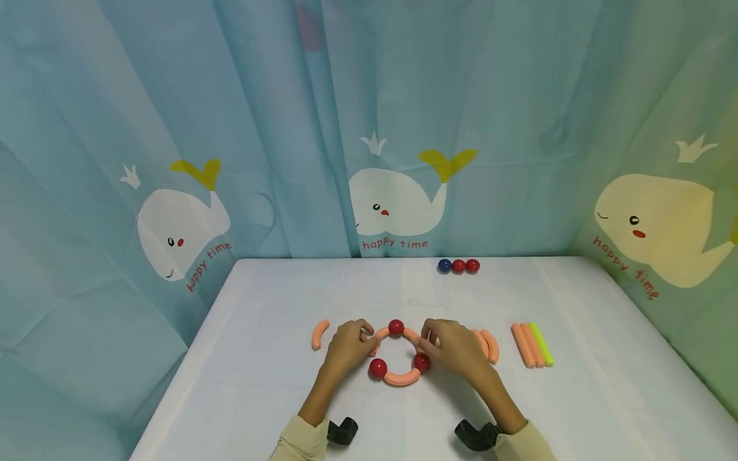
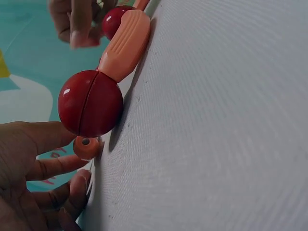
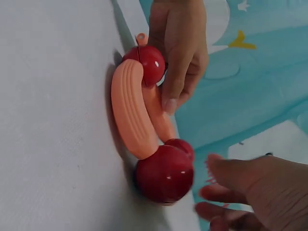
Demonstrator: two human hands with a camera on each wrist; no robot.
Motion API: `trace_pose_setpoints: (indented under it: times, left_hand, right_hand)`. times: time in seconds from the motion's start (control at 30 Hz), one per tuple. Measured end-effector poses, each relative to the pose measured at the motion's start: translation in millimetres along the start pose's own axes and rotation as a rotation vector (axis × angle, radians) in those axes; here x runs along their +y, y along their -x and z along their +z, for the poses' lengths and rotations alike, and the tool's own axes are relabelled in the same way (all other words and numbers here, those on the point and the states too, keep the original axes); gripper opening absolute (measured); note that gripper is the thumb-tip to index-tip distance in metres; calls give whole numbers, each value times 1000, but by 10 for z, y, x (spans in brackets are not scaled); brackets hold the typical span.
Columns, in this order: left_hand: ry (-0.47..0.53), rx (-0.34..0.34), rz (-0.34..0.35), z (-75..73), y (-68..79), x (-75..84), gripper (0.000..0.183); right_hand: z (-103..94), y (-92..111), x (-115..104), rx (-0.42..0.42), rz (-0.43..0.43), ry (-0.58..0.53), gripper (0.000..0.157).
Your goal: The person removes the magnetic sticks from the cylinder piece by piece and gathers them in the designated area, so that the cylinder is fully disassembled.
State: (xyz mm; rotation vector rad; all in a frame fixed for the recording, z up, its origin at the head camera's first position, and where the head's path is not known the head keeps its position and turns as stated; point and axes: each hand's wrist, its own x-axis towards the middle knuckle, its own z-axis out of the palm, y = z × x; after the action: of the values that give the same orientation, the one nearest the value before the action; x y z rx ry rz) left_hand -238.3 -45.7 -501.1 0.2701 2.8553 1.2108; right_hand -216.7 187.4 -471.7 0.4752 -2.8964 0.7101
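A ring of curved orange rods and three red balls lies on the white table. My left hand (image 1: 348,346) pinches the ring's left rod (image 3: 160,111), whose lower end with a hole shows behind the left red ball (image 2: 90,103). The rod's upper end meets the top red ball (image 1: 396,328). My right hand (image 1: 454,346) is at the ring's right side, its fingers slightly bent and apart from the right red ball (image 3: 164,174) in the right wrist view. Along the front, the bottom curved rod (image 1: 401,378) joins the left and right balls.
One loose curved rod (image 1: 319,334) lies left of my left hand. Two more curved rods (image 1: 490,346) are beside my right hand. Further right are straight orange rods (image 1: 523,346) and a yellow-green rod (image 1: 542,344). A blue ball (image 1: 444,266) and two red balls (image 1: 466,266) sit at the back edge.
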Motion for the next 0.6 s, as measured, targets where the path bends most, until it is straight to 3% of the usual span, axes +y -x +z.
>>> trace_pose_setpoints:
  times: [0.13,0.33,0.47,0.6]
  left_hand:
    - [-18,-1,-3,3,-11,11,22]
    - [-40,-4,-8,12,-10,38,22]
    - [-46,6,13,16,-8,42,22]
    - [-25,7,20,37,2,39,20]
  right_hand:
    - [92,-111,95,23,33,-179,18]
    - [253,-248,221,-47,-86,-416,37]
    - [335,-331,181,-76,-131,-456,42]
    - [407,-382,111,-65,-143,-424,38]
